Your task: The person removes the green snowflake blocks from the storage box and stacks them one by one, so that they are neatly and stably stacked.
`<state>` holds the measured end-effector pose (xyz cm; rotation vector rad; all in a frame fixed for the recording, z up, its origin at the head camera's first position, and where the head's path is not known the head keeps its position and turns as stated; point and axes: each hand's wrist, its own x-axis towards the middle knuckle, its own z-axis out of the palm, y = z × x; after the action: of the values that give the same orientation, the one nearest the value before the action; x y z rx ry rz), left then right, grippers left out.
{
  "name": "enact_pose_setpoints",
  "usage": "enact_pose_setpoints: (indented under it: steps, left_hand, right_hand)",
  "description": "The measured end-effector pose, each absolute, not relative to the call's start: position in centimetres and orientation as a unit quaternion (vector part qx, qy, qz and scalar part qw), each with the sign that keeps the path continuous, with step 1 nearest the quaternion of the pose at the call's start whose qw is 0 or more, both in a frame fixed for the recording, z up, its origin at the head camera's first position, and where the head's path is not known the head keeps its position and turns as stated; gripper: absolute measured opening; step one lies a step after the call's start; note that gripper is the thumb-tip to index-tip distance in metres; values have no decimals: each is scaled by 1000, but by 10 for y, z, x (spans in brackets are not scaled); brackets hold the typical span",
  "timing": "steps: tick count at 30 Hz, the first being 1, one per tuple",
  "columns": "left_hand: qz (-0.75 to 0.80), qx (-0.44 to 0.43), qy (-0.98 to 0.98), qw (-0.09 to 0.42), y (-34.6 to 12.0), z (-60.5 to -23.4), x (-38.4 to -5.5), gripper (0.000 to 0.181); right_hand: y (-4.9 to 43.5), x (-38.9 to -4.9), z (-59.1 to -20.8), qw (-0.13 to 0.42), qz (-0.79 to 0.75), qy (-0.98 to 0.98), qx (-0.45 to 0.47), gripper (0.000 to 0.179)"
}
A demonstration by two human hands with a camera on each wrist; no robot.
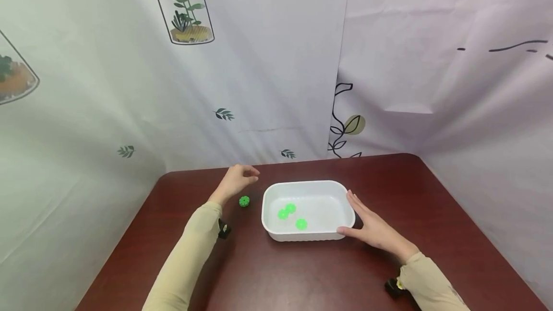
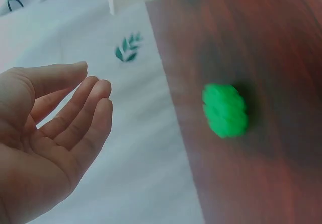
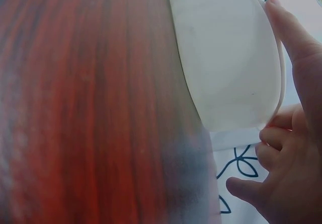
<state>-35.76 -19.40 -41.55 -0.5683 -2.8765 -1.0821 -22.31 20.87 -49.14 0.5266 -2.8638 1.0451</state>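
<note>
Near green piece, left grip loose, fingertips apart; right grip spread wide, touching white tub

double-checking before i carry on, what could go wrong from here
The loose green scalloped piece lies on the table close to the empty left hand, so a careless sweep might knock it away. The right hand grips one end of the white rectangular tray; an uneven pull or lift could tilt it and slide the three green pieces inside.
</note>
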Motion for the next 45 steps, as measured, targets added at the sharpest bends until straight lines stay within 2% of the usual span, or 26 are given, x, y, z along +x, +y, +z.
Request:
enact_pose_setpoints:
  steps: [6,20,31,45]
  left_hand:
    - [-323,-214,-922,15,-164,-406,-355,17]
    - [-248,-296,-922,-26,-112,-408,-345,19]
    - [-182,-361,-911,-85,-95,-427,-331,23]
    - [-132,-388,-909,-80,-97,-448,-330,24]
  right_hand:
    - [209,-222,-491,25,341,-924,173,109]
    - [208,-221,-489,26,342,-924,170,109]
    - [208,-219,-491,27,339,-925,168,110]
    - [207,-218,-490,34,334,-927,168,109]
